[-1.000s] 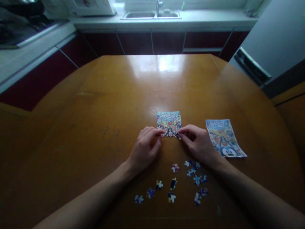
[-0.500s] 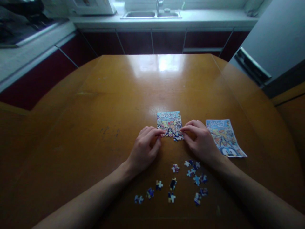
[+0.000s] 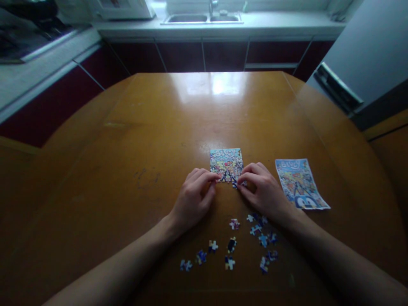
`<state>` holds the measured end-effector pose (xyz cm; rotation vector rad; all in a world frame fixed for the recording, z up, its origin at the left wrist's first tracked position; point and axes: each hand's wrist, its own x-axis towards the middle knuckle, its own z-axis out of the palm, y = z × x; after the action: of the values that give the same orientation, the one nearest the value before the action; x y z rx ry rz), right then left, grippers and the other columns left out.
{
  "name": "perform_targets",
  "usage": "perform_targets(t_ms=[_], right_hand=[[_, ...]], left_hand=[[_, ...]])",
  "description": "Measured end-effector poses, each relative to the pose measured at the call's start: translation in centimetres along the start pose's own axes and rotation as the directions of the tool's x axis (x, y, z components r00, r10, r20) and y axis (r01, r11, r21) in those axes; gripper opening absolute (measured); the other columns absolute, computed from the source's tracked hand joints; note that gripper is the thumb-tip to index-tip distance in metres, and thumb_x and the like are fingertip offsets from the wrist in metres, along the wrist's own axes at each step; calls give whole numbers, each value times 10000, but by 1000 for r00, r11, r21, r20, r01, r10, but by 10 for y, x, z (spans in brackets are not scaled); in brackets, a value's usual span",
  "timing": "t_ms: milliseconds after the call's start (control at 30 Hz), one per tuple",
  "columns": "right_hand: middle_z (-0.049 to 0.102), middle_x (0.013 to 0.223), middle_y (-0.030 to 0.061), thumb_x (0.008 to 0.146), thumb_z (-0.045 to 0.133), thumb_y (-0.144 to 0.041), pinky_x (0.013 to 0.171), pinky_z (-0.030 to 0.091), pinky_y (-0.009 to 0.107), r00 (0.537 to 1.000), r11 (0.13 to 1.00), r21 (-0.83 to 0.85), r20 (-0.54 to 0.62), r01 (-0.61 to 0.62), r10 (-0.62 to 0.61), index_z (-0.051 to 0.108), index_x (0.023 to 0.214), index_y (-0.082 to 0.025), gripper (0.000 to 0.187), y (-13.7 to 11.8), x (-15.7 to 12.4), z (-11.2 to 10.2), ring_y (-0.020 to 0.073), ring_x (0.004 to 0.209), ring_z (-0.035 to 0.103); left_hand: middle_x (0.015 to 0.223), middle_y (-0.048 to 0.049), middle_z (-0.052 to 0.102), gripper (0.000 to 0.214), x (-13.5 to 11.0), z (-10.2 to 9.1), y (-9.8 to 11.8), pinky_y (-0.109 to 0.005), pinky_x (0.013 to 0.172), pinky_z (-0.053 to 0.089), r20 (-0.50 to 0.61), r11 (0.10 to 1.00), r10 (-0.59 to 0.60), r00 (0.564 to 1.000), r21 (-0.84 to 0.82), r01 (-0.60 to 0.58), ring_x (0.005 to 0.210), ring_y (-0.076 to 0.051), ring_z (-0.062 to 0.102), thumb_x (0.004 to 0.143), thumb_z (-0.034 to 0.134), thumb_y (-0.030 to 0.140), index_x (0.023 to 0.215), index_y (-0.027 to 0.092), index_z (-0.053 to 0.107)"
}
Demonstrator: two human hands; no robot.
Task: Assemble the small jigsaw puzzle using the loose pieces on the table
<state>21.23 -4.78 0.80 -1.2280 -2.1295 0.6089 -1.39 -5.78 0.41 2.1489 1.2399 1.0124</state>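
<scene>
A partly assembled jigsaw puzzle (image 3: 225,160) lies flat on the table, its lower edge jagged with knobs. My left hand (image 3: 195,193) rests at its lower left corner, fingers curled and fingertips on that edge. At the lower right edge, my right hand (image 3: 263,187) has thumb and index finger pinched on a puzzle piece (image 3: 235,185), mostly covered by the fingers. Nearer to me are several loose pieces, among them a pinkish piece (image 3: 234,224), a dark piece (image 3: 231,245) and a light blue piece (image 3: 263,240).
A creased picture sheet (image 3: 296,178) lies to the right of my right hand, showing a similar picture. The wooden table (image 3: 153,127) has rounded sides. Beyond it are a counter with a sink (image 3: 188,18), a stove at left and a grey fridge (image 3: 366,55) at right.
My right hand has shifted slightly left along the puzzle's lower edge, its fingertips now over the lower right piece. My left hand stays in place.
</scene>
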Motion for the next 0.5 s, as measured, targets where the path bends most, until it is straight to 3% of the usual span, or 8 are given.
perform_targets(t_ms=[200,500], right_hand=[[616,991,85,887,592,-153,856,499,419,1000,1000,-16,13,26,-25,703,973,-219,155,-1,0,0,249,972,540],[608,1047,95,875,593,-142,888,498,444,997,997,-65,72,33,-28,678,999,-221,170,-4,-1,-2,271,1013,524]], left_hand=[[921,-64,650,154,0,0,1,-378,809,487,7,1000,10,1000,14,-10,894,-199,570,919,533,111,1006,177,642],[920,-61,649,163,-1,0,0,-368,811,484,5,1000,4,1000,21,-4,908,-198,562,921,535,104,1013,175,648]])
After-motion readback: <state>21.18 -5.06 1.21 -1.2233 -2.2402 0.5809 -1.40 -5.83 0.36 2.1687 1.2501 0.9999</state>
